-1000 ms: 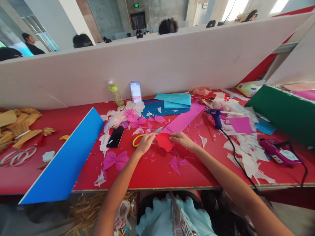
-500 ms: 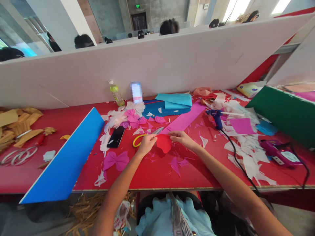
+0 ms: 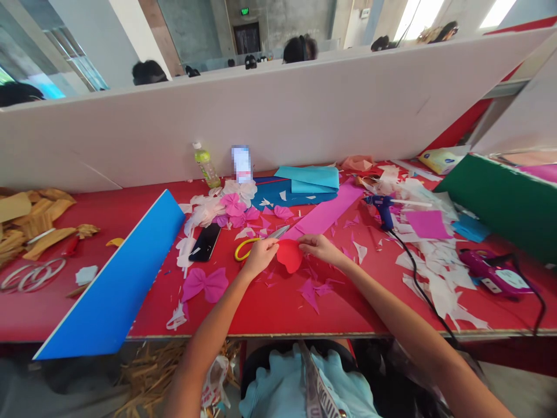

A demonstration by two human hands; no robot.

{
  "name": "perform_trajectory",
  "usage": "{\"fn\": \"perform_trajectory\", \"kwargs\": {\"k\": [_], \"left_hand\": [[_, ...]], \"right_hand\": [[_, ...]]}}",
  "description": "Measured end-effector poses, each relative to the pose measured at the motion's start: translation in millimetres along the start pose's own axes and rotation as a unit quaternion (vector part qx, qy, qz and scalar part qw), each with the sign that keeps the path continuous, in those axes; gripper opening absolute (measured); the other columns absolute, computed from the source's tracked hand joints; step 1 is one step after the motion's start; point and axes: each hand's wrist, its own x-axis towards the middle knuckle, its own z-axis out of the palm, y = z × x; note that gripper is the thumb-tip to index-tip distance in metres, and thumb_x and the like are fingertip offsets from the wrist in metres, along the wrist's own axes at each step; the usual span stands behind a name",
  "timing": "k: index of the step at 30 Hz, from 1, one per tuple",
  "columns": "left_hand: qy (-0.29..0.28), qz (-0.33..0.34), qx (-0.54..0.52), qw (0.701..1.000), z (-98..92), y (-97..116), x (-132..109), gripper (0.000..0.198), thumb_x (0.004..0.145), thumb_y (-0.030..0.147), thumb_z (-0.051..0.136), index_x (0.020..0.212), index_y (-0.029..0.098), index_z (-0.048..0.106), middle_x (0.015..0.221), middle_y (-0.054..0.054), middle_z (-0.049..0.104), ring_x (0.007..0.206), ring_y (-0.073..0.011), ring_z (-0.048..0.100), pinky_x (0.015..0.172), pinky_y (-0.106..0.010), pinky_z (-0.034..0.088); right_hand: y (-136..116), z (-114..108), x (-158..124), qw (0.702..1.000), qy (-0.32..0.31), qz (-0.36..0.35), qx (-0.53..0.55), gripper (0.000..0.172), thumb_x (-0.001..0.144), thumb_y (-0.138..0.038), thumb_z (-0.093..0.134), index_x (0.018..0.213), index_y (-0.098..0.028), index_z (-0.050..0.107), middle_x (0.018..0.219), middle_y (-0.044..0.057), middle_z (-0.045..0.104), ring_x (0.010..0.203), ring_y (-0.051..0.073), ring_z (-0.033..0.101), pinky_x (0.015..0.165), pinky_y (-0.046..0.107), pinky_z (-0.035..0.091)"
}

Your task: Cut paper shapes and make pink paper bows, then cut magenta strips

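Observation:
A heart-like piece of red paper (image 3: 289, 256) lies between my hands over the red table (image 3: 278, 313). My right hand (image 3: 319, 248) pinches its right edge with the fingertips. My left hand (image 3: 261, 257) is shut around a pair of yellow-handled scissors (image 3: 275, 233), right against the paper's left side. The yellow handle loop (image 3: 243, 249) shows behind that hand, and the metal blades point up and to the right. Part of the scissors is hidden by my fingers.
Paper scraps cover the table, with a pink paper bow (image 3: 205, 284) and a black phone (image 3: 205, 241) near my left hand. A blue glue gun (image 3: 382, 209) with a black cord lies to the right. A blue board (image 3: 117, 273) leans at left, and a white partition (image 3: 278, 116) runs behind.
The red paper has shifted slightly downward between my hands, and my left hand with the scissors has moved a little toward it.

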Motion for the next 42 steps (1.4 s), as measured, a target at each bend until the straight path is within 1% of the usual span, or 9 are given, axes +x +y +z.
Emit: {"fn": "perform_trajectory", "kwargs": {"k": [3, 9, 13, 16, 19, 23, 26, 29, 42], "left_hand": [[-0.014, 0.006, 0.004, 1.0, 0.0, 3.2, -0.7, 0.024, 0.081, 0.025, 0.043, 0.083, 0.014, 0.064, 0.068, 0.0, 0.061, 0.067, -0.0135, 0.054, 0.061, -0.022, 0.04], [-0.028, -0.003, -0.012, 1.0, 0.9, 2.4, -2.1, 0.025, 0.081, 0.027, 0.045, 0.087, 0.014, 0.065, 0.075, -0.001, 0.066, 0.072, -0.0157, 0.06, 0.066, -0.024, 0.045], [-0.024, -0.039, -0.092, 0.995, -1.5, -2.5, 1.1, 0.024, 0.08, 0.028, 0.046, 0.09, 0.015, 0.063, 0.081, -0.003, 0.068, 0.076, -0.0167, 0.063, 0.069, -0.026, 0.05], [0.021, -0.063, -0.105, 0.992, -9.8, -7.4, 4.3, 0.026, 0.083, 0.027, 0.04, 0.095, 0.016, 0.061, 0.085, -0.005, 0.068, 0.076, -0.016, 0.065, 0.071, -0.028, 0.051], [0.068, -0.067, 0.088, 0.992, -23.3, -11.6, 3.7, 0.026, 0.084, 0.026, 0.039, 0.097, 0.018, 0.06, 0.093, -0.008, 0.067, 0.089, -0.0187, 0.063, 0.08, -0.032, 0.049], [-0.013, -0.107, 0.389, 0.915, -38.1, -11.5, -1.7, 0.026, 0.082, 0.031, 0.045, 0.097, 0.02, 0.063, 0.104, -0.011, 0.061, 0.105, -0.0271, 0.055, 0.084, -0.039, 0.045], [-0.084, -0.118, 0.441, 0.886, -40.1, -7.9, -3.3, 0.035, 0.08, 0.039, 0.048, 0.109, 0.021, 0.057, 0.112, -0.011, 0.058, 0.107, -0.028, 0.054, 0.084, -0.04, 0.045], [-0.104, -0.142, 0.452, 0.874, -34.3, -5.6, -2.7, 0.039, 0.076, 0.039, 0.052, 0.109, 0.018, 0.055, 0.109, -0.013, 0.059, 0.103, -0.0286, 0.056, 0.083, -0.039, 0.045], [0.08, -0.112, 0.312, 0.94, -31.6, -12.7, 2.1, 0.039, 0.073, 0.05, 0.059, 0.096, 0.019, 0.056, 0.1, -0.009, 0.064, 0.095, -0.0255, 0.06, 0.073, -0.032, 0.045]], "right_hand": [[-2.8, -0.7, -1.2, 0.999, -0.023, -0.016, -0.025, 0.026, 0.077, -0.034, 0.055, 0.092, -0.014, 0.062, 0.09, 0.005, 0.064, 0.077, 0.016, 0.058, 0.069, 0.028, 0.044], [-10.0, -2.7, -4.3, 0.996, -0.089, -0.022, -0.012, 0.028, 0.082, -0.039, 0.049, 0.066, -0.015, 0.053, 0.061, -0.002, 0.052, 0.058, 0.011, 0.05, 0.057, 0.024, 0.039], [-11.4, -2.3, -5.2, 0.997, -0.076, -0.014, 0.003, 0.028, 0.081, -0.04, 0.05, 0.069, -0.015, 0.055, 0.063, -0.001, 0.053, 0.058, 0.011, 0.05, 0.056, 0.024, 0.038], [-7.3, -3.5, -4.6, 0.999, -0.047, -0.011, -0.004, 0.028, 0.08, -0.04, 0.05, 0.067, -0.015, 0.054, 0.06, -0.002, 0.051, 0.056, 0.011, 0.048, 0.055, 0.024, 0.037], [-1.7, -6.1, -3.3, 1.0, -0.023, -0.004, 0.0, 0.028, 0.079, -0.04, 0.05, 0.068, -0.015, 0.055, 0.061, -0.002, 0.051, 0.056, 0.011, 0.047, 0.056, 0.024, 0.037], [4.8, -8.9, -1.1, 1.0, 0.007, 0.004, 0.015, 0.027, 0.078, -0.041, 0.052, 0.068, -0.015, 0.055, 0.062, -0.002, 0.053, 0.057, 0.011, 0.047, 0.056, 0.023, 0.036], [10.0, -10.1, 1.1, 0.999, 0.03, 0.009, 0.029, 0.027, 0.077, -0.04, 0.052, 0.066, -0.016, 0.053, 0.061, -0.002, 0.051, 0.056, 0.01, 0.046, 0.055, 0.024, 0.036], [14.1, -10.9, 3.1, 0.997, 0.068, 0.006, 0.047, 0.026, 0.077, -0.04, 0.052, 0.066, -0.016, 0.054, 0.061, -0.003, 0.05, 0.057, 0.01, 0.046, 0.056, 0.024, 0.037], [0.6, -13.0, 0.7, 0.979, 0.156, 0.022, 0.128, 0.029, 0.071, -0.046, 0.057, 0.071, -0.017, 0.058, 0.069, 0.001, 0.058, 0.066, 0.015, 0.054, 0.064, 0.028, 0.048]]}}
